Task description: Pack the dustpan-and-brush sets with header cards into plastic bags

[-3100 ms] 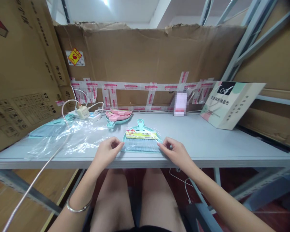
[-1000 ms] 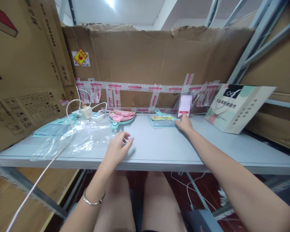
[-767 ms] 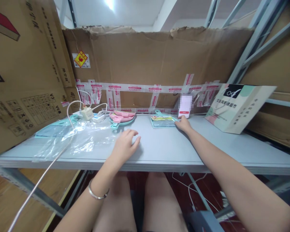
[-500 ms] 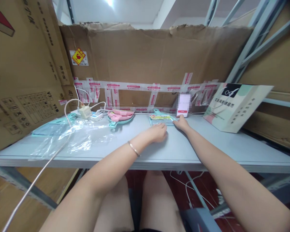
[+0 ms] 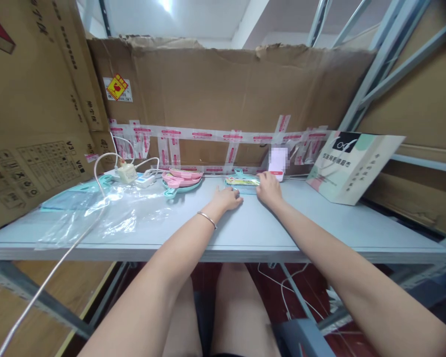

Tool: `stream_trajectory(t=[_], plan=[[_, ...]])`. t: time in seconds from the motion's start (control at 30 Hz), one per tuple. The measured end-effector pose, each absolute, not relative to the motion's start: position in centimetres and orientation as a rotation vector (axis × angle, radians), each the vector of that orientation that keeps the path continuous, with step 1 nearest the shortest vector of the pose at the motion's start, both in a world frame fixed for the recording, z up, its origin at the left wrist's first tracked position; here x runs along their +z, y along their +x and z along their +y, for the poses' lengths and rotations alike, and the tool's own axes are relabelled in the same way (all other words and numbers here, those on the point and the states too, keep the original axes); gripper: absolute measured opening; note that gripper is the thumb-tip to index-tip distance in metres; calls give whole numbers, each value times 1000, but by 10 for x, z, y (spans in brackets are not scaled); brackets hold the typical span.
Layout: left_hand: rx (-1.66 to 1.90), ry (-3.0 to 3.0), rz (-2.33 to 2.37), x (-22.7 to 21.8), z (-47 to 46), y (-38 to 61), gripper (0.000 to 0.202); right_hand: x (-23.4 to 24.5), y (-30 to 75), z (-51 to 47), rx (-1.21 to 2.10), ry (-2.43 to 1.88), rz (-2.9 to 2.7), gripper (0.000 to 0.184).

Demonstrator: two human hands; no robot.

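Near twelve o'clock on the grey table [image 5: 193,228], toward its back edge, the wrapped teal brush-and-dustpan set [image 5: 247,188] was laid flat, its handle [image 5: 239,172] pointed away at twelve and its yellow label [image 5: 242,181] turned upward. Its left front corner was reached by the left hand [image 5: 227,199], whose fingers were bent at that edge; its right edge was reached by the right hand [image 5: 269,189], with the fingers partly curled. Whether the set was truly pinched by either hand, or only steadied, could not be told, since the fingertips were partly hidden. For this two-handed handling to be done well, light, even pressure from both sides was judged best, so that the set could be squared without being spun. Care was called for at one o'clock, where the phone [image 5: 277,166] was propped just beyond the right hand and could easily have been knocked. At eleven, the pink and teal stack [image 5: 182,181] was placed apart, and a wide berth was best given to it.
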State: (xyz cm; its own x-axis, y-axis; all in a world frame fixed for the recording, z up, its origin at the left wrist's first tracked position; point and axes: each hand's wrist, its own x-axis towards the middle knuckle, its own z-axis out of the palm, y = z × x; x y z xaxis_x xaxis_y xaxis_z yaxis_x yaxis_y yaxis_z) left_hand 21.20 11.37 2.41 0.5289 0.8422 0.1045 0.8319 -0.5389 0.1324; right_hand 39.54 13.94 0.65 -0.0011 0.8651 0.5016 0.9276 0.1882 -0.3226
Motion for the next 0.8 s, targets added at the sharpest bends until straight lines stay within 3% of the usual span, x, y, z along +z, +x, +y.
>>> stream_trajectory(t=[0.2,0.43,0.63,0.73,0.8], plan=[[249,2689,1446,22,116,205,43,5,382,130,98,-1422,-2275,34],[219,2643,1445,23,109,204,44,0,396,132,204,-1537,-2124,34],[294,2589,1424,50,91,197,62,22,387,121,131,-1383,-1873,35],[599,2589,1409,80,56,169,57,52,377,94,39,-1264,-1719,36],[1230,2444,1283,101,20,138,45,76,372,65,-45,-1086,-1587,33]])
